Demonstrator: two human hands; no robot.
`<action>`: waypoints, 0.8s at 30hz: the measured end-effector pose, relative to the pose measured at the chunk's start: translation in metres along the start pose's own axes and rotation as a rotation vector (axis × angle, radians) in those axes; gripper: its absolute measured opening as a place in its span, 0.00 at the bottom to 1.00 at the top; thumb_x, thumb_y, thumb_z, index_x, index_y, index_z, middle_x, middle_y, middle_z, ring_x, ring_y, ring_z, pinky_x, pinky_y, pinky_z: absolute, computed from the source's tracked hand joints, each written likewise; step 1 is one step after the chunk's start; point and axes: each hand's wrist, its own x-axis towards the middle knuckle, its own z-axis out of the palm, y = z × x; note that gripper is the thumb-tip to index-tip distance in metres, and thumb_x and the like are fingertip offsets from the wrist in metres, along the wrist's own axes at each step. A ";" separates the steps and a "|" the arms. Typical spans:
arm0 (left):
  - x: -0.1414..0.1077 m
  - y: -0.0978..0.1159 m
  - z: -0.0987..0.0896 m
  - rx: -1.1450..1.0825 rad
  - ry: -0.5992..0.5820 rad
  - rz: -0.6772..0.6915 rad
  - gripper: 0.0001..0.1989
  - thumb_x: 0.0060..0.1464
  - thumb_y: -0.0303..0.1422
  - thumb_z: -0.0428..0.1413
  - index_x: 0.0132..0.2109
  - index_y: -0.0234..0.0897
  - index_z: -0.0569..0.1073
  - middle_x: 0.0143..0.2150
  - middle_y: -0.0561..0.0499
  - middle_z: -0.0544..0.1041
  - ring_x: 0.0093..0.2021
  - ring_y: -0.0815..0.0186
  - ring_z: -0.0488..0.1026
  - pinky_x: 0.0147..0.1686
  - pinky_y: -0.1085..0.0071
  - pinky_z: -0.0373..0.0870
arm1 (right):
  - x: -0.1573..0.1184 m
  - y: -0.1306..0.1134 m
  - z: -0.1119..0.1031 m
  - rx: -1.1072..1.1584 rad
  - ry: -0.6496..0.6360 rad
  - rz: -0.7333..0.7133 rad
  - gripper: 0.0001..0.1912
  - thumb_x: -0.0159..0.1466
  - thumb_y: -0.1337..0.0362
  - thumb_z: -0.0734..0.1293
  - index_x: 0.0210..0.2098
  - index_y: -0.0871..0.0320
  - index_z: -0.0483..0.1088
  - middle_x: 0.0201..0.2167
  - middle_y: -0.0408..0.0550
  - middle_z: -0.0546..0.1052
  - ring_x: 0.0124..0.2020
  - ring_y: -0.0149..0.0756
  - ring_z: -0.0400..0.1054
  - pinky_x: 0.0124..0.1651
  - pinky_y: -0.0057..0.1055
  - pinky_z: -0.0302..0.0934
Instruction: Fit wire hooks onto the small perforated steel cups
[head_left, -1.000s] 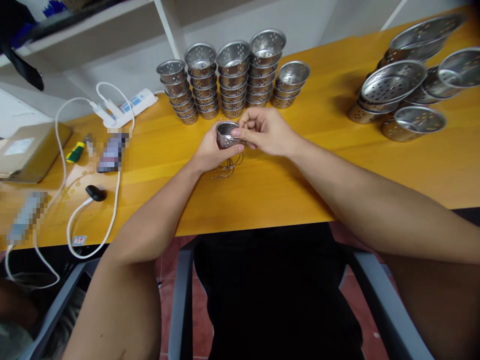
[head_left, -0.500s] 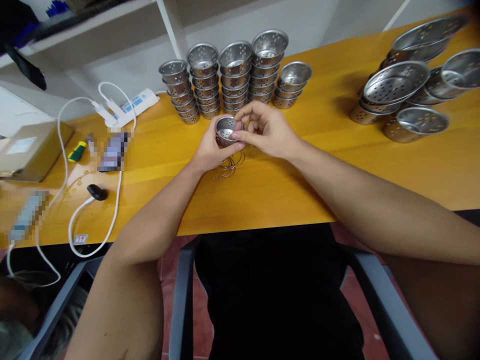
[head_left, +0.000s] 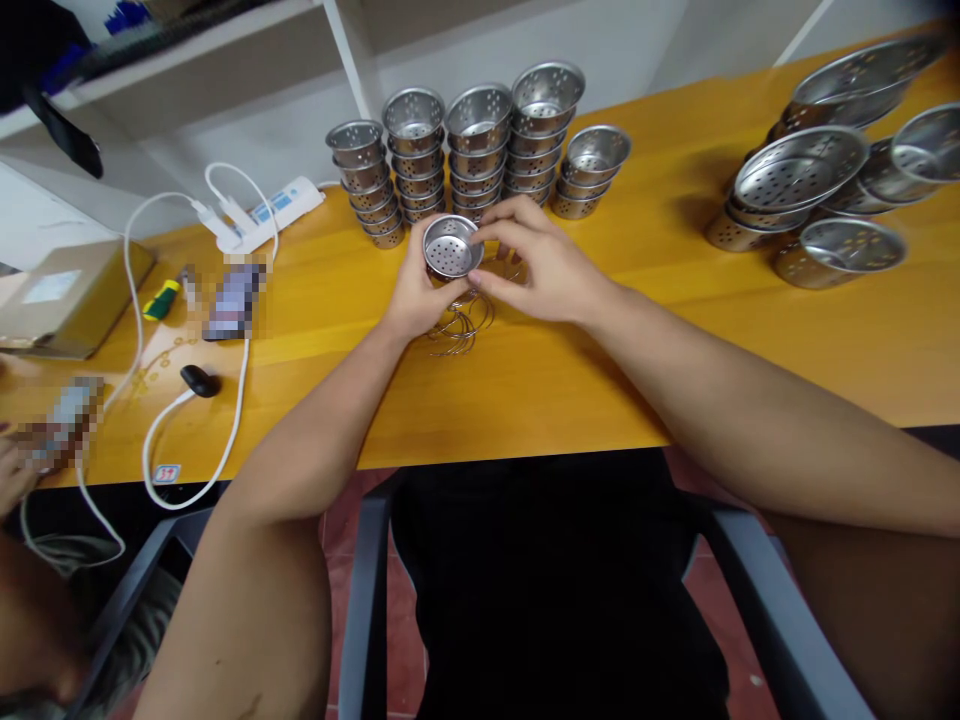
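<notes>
A small perforated metal strainer cup is tilted so that its holed bottom faces me. My left hand is wrapped round its left side, the thumb along the front. On the right side, my right hand has its fingertips and thumb closed at the rim. Thin metal wire rings lie loosely on the table just below the cup, and some show behind my right fingers. Beyond my hands stand several stacks of similar strainer cups.
Larger strainer baskets stand at the right of the wooden table. Leftward are a power strip, a phone, a black mouse-like object, white cables and a cardboard box. Another person's hand is at the left edge.
The cup has tipped toward me, showing more of its inside, and my right fingers have shifted onto its right rim. At the far left another person's hand has come onto a blurred-out device.
</notes>
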 end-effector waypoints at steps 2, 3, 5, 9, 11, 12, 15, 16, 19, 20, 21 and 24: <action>-0.001 0.002 0.001 -0.004 -0.004 -0.005 0.55 0.71 0.71 0.68 0.88 0.57 0.52 0.80 0.39 0.73 0.84 0.40 0.77 0.86 0.41 0.77 | -0.001 -0.001 0.001 -0.023 -0.018 0.003 0.32 0.75 0.33 0.79 0.70 0.42 0.84 0.76 0.60 0.78 0.78 0.74 0.74 0.80 0.79 0.73; -0.001 0.003 0.002 -0.005 -0.011 -0.007 0.55 0.71 0.72 0.67 0.88 0.57 0.52 0.80 0.39 0.73 0.83 0.40 0.77 0.85 0.42 0.77 | -0.002 -0.002 0.002 -0.030 -0.028 0.005 0.32 0.75 0.34 0.80 0.70 0.42 0.84 0.76 0.60 0.78 0.80 0.75 0.73 0.82 0.80 0.72; -0.001 0.007 0.003 -0.009 -0.028 -0.009 0.54 0.71 0.73 0.65 0.87 0.56 0.52 0.81 0.39 0.73 0.83 0.41 0.77 0.84 0.43 0.78 | -0.003 -0.002 0.002 -0.043 -0.051 0.015 0.31 0.75 0.35 0.80 0.70 0.42 0.84 0.77 0.60 0.78 0.81 0.77 0.72 0.83 0.82 0.69; 0.000 0.014 0.003 -0.046 -0.041 0.014 0.53 0.69 0.76 0.64 0.83 0.54 0.56 0.80 0.39 0.73 0.82 0.42 0.79 0.83 0.45 0.79 | -0.003 -0.004 0.001 -0.066 -0.074 0.012 0.32 0.77 0.32 0.77 0.69 0.44 0.85 0.77 0.61 0.78 0.80 0.75 0.73 0.85 0.79 0.69; 0.000 0.015 0.002 -0.057 -0.051 0.037 0.53 0.69 0.77 0.63 0.82 0.53 0.57 0.79 0.39 0.73 0.81 0.42 0.79 0.83 0.44 0.79 | -0.003 -0.004 0.001 -0.065 -0.069 0.005 0.34 0.77 0.32 0.77 0.71 0.44 0.84 0.77 0.61 0.77 0.81 0.74 0.72 0.86 0.77 0.68; 0.001 0.015 0.002 -0.055 -0.065 0.053 0.53 0.69 0.78 0.63 0.82 0.53 0.57 0.79 0.39 0.73 0.81 0.41 0.79 0.83 0.44 0.79 | -0.002 -0.004 0.001 -0.059 -0.068 0.002 0.35 0.76 0.32 0.77 0.72 0.44 0.82 0.77 0.61 0.77 0.81 0.74 0.72 0.86 0.77 0.68; 0.001 0.010 0.002 -0.026 -0.117 0.112 0.56 0.68 0.79 0.62 0.84 0.53 0.55 0.80 0.39 0.72 0.83 0.38 0.77 0.84 0.40 0.77 | -0.002 -0.004 0.002 -0.026 -0.076 -0.011 0.42 0.74 0.32 0.80 0.78 0.43 0.77 0.78 0.61 0.78 0.82 0.75 0.71 0.87 0.77 0.67; 0.002 0.009 0.002 -0.016 -0.125 0.130 0.58 0.68 0.80 0.61 0.86 0.52 0.53 0.80 0.38 0.72 0.84 0.37 0.76 0.85 0.39 0.76 | -0.002 -0.005 0.002 -0.016 -0.078 -0.014 0.44 0.73 0.33 0.81 0.80 0.44 0.75 0.78 0.60 0.78 0.82 0.76 0.70 0.87 0.78 0.66; 0.001 0.005 0.005 -0.014 -0.127 0.146 0.61 0.70 0.78 0.61 0.89 0.53 0.44 0.84 0.35 0.68 0.87 0.36 0.72 0.87 0.35 0.72 | -0.001 -0.011 -0.004 -0.020 -0.071 -0.003 0.52 0.70 0.33 0.83 0.85 0.44 0.70 0.81 0.60 0.76 0.84 0.79 0.68 0.88 0.82 0.63; 0.000 0.004 0.005 -0.021 -0.127 0.135 0.62 0.70 0.77 0.63 0.90 0.54 0.42 0.85 0.35 0.67 0.88 0.35 0.71 0.87 0.34 0.71 | -0.001 -0.017 -0.009 -0.034 -0.062 0.005 0.53 0.70 0.33 0.83 0.86 0.43 0.69 0.82 0.59 0.75 0.84 0.79 0.68 0.88 0.82 0.63; -0.001 0.003 0.005 -0.028 -0.130 0.115 0.63 0.69 0.76 0.65 0.90 0.56 0.42 0.87 0.35 0.66 0.88 0.35 0.71 0.86 0.33 0.72 | 0.000 -0.023 -0.018 -0.055 -0.049 0.012 0.53 0.70 0.32 0.83 0.86 0.41 0.68 0.82 0.58 0.75 0.83 0.78 0.68 0.88 0.82 0.64; -0.006 0.003 0.002 -0.047 -0.145 0.017 0.62 0.67 0.72 0.71 0.89 0.58 0.47 0.87 0.36 0.67 0.85 0.37 0.74 0.83 0.33 0.76 | 0.000 -0.044 -0.057 -0.146 0.038 0.013 0.50 0.71 0.32 0.84 0.85 0.35 0.68 0.83 0.56 0.74 0.82 0.75 0.68 0.87 0.77 0.68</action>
